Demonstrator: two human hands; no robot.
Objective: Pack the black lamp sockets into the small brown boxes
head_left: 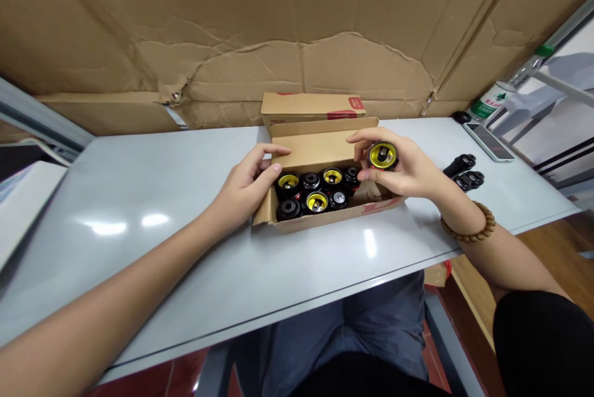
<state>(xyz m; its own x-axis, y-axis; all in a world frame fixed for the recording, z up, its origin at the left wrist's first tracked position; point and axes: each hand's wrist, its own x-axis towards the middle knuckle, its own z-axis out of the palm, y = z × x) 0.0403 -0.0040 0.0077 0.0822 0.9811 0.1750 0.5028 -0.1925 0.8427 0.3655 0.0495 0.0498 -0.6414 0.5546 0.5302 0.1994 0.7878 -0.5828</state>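
Observation:
An open cardboard box [320,219] sits on the grey table [139,242] and holds several black and yellow round parts [317,201] standing on end. My left hand [248,183] grips the box's left wall, fingers curled over its edge. My right hand [399,165] hovers over the right end of the box and is closed around one yellow-faced round part [383,155], its face tilted toward me. A bead bracelet [468,227] circles that wrist.
A second closed cardboard box [312,104] lies behind the open one. Black cylindrical parts [464,172] lie to the right, with a phone [488,140] and a plastic bottle [499,95] further back. Crumpled cardboard sheets [232,32] wall off the far side.

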